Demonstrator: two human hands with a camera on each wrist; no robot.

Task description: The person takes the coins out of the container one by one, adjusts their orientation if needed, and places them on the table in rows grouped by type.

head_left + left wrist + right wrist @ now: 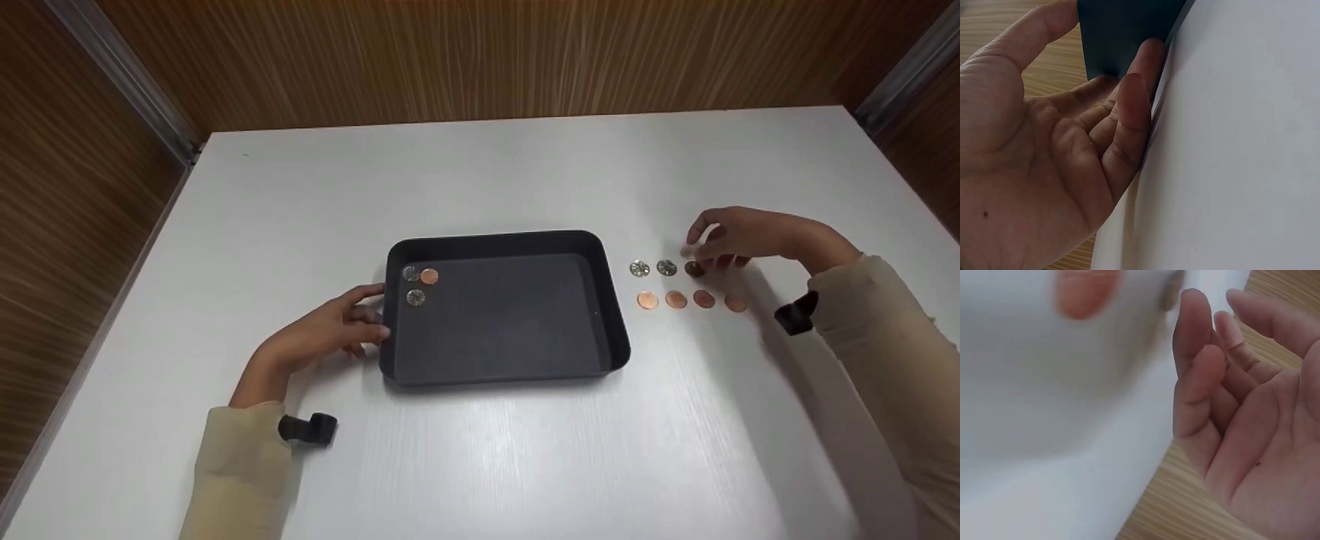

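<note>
Coins on counter (480, 172), right of the black tray (611, 322): two rows. Far row: two silver coins (640, 268) plus a darker coin (694, 270). Near row: four copper coins (676, 300).

Right hand (739, 238) hovers over the far row's right end, fingertips at the darker coin. Fingers loosely bent, slightly apart; can't tell if they touch it or hold anything. Right wrist view is blurred: one copper coin (1081, 292) just off the fingertips (1196, 304), palm (1275, 455) bare.

Left hand (322, 330) rests against the tray's left wall, fingers relaxed and close together, thumb near the rim, fingertips (1148, 53) touching the wall. Not gripping.

Tray sits mid-counter. Its far-left corner holds three coins: two silver (415, 298), one copper (429, 277).

Small black cameras at both wrists, beige sleeves (240, 472).
</note>
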